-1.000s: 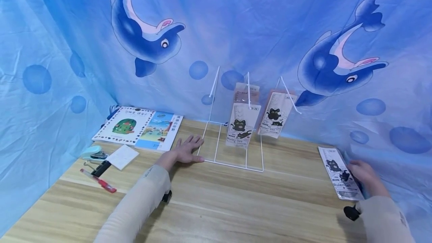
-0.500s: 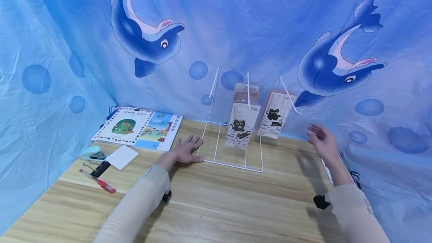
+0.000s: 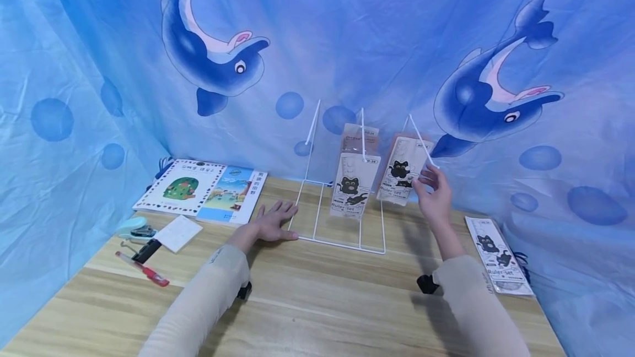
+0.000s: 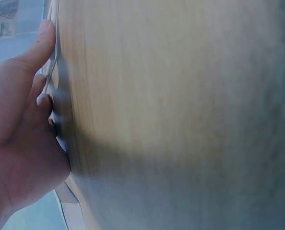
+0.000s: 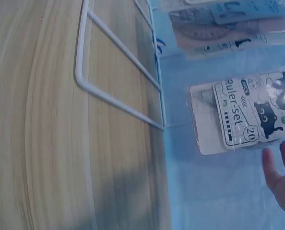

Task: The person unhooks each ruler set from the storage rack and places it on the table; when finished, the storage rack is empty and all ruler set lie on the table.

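Observation:
My left hand [image 3: 270, 223] lies spread on the table at the left corner of a white wire rack [image 3: 337, 244], thumb over its front bar. In the left wrist view, that hand [image 4: 22, 100] presses down beside the wire. My right hand [image 3: 435, 194] is raised at the right edge of a ruler set pack [image 3: 398, 169] hanging from the rack's right hook. The right wrist view has the right fingertips [image 5: 272, 165] just off the edge of this pack [image 5: 250, 112], fingers loosely bent. More ruler set packs [image 3: 353, 186] hang from the middle hook; the left hook [image 3: 313, 120] bears nothing.
Another ruler set pack [image 3: 500, 258] lies on the table at the right. Two books [image 3: 198, 189] lie at the back left. Before them are a white square pad [image 3: 178, 233], a mint stapler [image 3: 134, 226], a black binder clip [image 3: 147, 249] and a red pen [image 3: 144, 269].
My right hand has left the pack lying at the right and moved left and up to the pack on the right hook. My left hand has stayed in place.

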Demonstrator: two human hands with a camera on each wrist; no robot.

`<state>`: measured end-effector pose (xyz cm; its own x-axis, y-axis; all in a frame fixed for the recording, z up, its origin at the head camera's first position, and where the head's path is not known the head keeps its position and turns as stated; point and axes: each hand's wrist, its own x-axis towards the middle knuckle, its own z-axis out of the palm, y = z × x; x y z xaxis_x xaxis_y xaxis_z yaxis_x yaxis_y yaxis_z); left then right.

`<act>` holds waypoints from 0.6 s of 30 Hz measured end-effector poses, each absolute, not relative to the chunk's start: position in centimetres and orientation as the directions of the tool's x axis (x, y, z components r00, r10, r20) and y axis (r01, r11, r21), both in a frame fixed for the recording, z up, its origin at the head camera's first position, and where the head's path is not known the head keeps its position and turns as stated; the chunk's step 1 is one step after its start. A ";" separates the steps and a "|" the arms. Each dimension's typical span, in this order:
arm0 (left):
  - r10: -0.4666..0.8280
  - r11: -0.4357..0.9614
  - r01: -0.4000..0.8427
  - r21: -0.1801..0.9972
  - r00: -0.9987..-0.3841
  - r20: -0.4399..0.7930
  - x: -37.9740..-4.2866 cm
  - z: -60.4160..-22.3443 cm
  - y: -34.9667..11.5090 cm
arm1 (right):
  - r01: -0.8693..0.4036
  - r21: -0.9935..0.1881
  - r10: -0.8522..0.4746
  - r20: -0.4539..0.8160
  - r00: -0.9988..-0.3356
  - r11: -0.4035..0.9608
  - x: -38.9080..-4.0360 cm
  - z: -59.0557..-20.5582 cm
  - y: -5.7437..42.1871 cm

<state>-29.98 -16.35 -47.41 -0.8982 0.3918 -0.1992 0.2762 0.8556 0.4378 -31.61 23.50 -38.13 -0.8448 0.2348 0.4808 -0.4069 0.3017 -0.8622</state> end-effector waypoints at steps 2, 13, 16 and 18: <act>0.393 0.854 0.278 0.440 -0.898 -0.195 -30.0 -47.5 -16.3 | -0.423 -0.850 0.251 0.504 -0.826 0.314 -31.3 -37.7 22.9; 0.390 0.857 0.277 0.434 -0.900 -0.196 -30.0 -47.6 -16.4 | -0.434 -0.824 0.288 0.543 -0.789 0.366 -33.5 -39.4 23.6; 0.390 0.857 0.276 0.436 -0.900 -0.197 -30.1 -47.6 -16.3 | -0.415 -0.838 0.287 0.520 -0.804 0.353 -33.8 -39.6 23.9; 0.391 0.856 0.276 0.436 -0.899 -0.198 -30.1 -47.5 -16.3 | -0.422 -0.843 0.278 0.516 -0.810 0.334 -33.6 -39.5 24.1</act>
